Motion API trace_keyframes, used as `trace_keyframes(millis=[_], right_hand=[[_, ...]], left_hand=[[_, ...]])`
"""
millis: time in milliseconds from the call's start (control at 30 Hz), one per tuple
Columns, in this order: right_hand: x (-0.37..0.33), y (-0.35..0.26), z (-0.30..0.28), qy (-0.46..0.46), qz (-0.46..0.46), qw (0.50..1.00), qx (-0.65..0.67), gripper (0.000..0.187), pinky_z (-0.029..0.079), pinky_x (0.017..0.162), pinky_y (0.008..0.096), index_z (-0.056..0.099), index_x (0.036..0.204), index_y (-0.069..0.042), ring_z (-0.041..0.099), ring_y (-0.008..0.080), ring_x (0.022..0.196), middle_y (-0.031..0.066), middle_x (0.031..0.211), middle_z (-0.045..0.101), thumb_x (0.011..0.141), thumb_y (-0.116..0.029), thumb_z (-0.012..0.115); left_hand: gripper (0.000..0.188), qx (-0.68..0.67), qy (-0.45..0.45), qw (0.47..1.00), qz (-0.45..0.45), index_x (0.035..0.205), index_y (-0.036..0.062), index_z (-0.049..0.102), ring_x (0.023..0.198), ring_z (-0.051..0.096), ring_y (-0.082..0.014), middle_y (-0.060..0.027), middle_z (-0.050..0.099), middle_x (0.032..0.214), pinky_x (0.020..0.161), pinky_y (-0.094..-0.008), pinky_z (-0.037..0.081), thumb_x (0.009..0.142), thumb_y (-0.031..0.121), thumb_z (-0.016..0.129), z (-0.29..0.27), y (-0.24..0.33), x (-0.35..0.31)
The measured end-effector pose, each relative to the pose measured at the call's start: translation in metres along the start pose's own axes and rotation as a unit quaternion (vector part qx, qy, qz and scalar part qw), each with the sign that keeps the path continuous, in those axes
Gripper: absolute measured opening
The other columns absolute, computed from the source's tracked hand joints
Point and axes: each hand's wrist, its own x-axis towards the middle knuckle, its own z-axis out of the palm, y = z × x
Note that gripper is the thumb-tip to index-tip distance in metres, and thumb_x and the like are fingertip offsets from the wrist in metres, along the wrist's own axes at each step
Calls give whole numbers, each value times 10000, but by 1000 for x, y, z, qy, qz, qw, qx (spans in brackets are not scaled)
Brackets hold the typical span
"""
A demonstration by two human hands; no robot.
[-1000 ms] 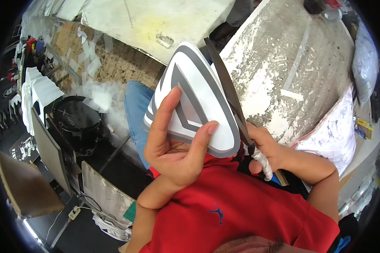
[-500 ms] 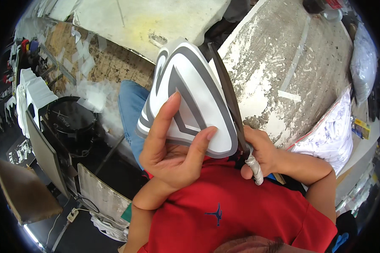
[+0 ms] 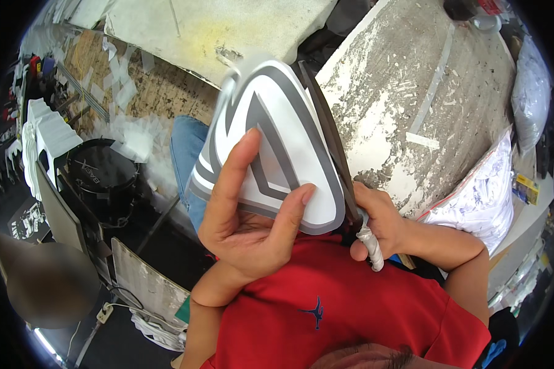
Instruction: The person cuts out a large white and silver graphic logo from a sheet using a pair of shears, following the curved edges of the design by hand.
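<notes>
Between the bent fingers and thumb of my left hand (image 3: 246, 230) is a stiff white sheet with grey stripes (image 3: 289, 120), its forefinger and thumb resting on the printed face. The sheet's upper left edge is blurred. Along its right edge run the long dark blades of a pair of scissors (image 3: 337, 147), pointing away from me. My right hand (image 3: 378, 215) is closed around their handle, which is wrapped in whitish tape. Exactly where the blades meet the sheet is hidden behind it.
Ahead lies a worn pale board (image 3: 221, 31); at right is a paint-flaked tabletop (image 3: 381, 123). A bag of white scraps (image 3: 474, 203) stands beside my right arm. Clear offcuts litter the wooden floor (image 3: 89, 58). A round black container (image 3: 101, 166) and leaning panels (image 3: 144, 270) are at left.
The striped sheet has tilted a little, its lower left corner swinging outward. My left hand has shifted slightly left with it, and the scissors' tips have moved slightly left. My right hand has barely moved.
</notes>
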Motion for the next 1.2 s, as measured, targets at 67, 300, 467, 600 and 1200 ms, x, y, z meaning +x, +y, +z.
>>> trace_keyframes(millis=[67,300,467,600,1200], right_hand=[[0,-3,0,-6,18,1000,16,1015,498,637,363,398,1418,23,623,285,714,142,902,629,735,-639,754],[1,3,15,-31,56,989,135,968,461,568,304,393,1428,-5,571,179,607,62,843,621,779,-644,718],[-6,1,21,-88,80,968,219,865,461,572,259,373,1431,-12,596,123,641,35,856,635,823,-488,764],[-9,-2,34,-84,75,955,274,766,451,571,269,372,1422,-4,574,131,614,43,771,599,848,-319,772],[-16,0,47,-123,70,934,327,750,412,517,287,373,1407,13,524,124,573,53,697,543,845,-274,778]], left_hand=[[713,17,6,1000,3,1418,-112,390,1259,533,-261,-229,494,1407,1030,-334,457,788,-119,724,0,0,1],[797,56,14,998,-33,1470,-86,316,1288,507,-255,-217,418,1478,1051,-339,439,786,-127,722,-8,7,-7],[834,104,25,992,-66,1497,-73,277,1295,485,-229,-188,371,1522,1038,-322,437,790,-136,714,-11,10,-21],[865,117,34,987,-103,1514,-64,241,1276,500,-231,-199,381,1511,1021,-316,443,788,-144,704,-17,15,-34],[976,138,45,980,-134,1568,40,125,1244,524,-254,-245,435,1442,1007,-337,449,793,-144,689,-21,31,-59]])
